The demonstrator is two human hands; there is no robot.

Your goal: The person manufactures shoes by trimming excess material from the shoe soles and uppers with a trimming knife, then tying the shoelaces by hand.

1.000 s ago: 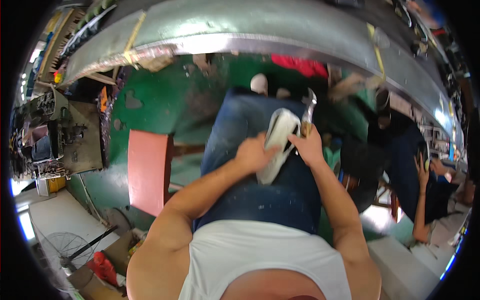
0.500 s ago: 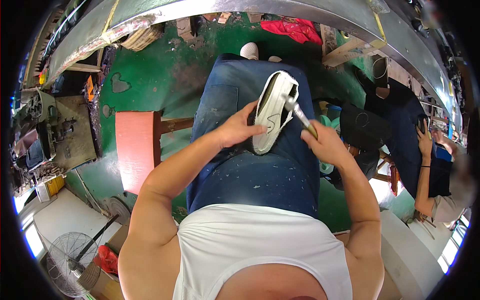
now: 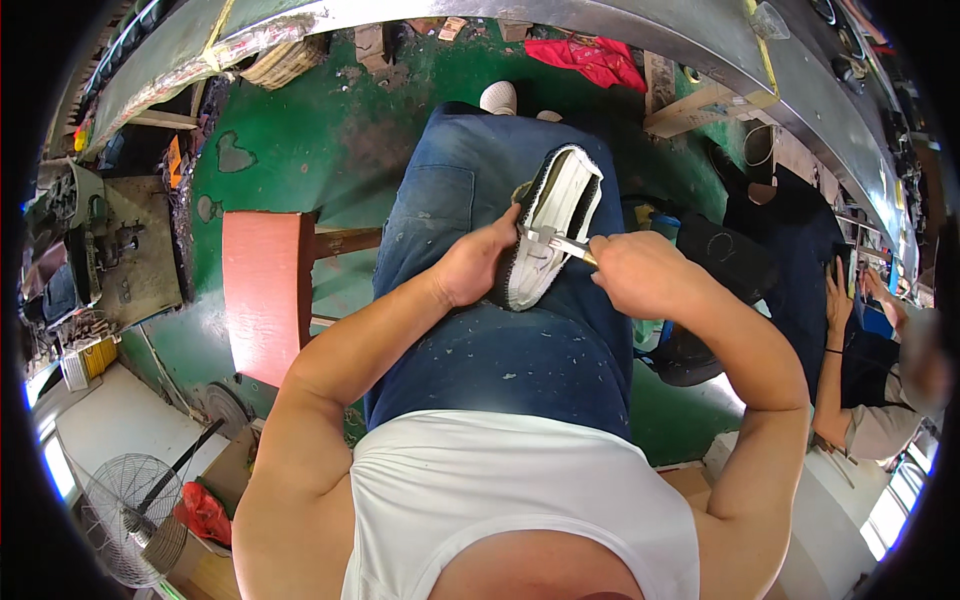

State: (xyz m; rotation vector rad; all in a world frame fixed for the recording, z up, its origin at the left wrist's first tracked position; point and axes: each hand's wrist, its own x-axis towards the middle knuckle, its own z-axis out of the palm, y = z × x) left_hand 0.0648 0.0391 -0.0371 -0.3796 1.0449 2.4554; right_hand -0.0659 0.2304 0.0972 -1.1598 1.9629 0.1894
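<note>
A red stool (image 3: 268,290) stands on the green floor (image 3: 330,140) at the left. The left hand (image 3: 478,268) reaches in from the lower left, fingers curled around the near edge of a white shoe (image 3: 553,235) lying on the lap. The shoe's long axis runs from lower left to upper right, its far end pointing away from the person. The right hand (image 3: 640,275) is closed on a metal tool (image 3: 558,243) whose tip touches the shoe.
</note>
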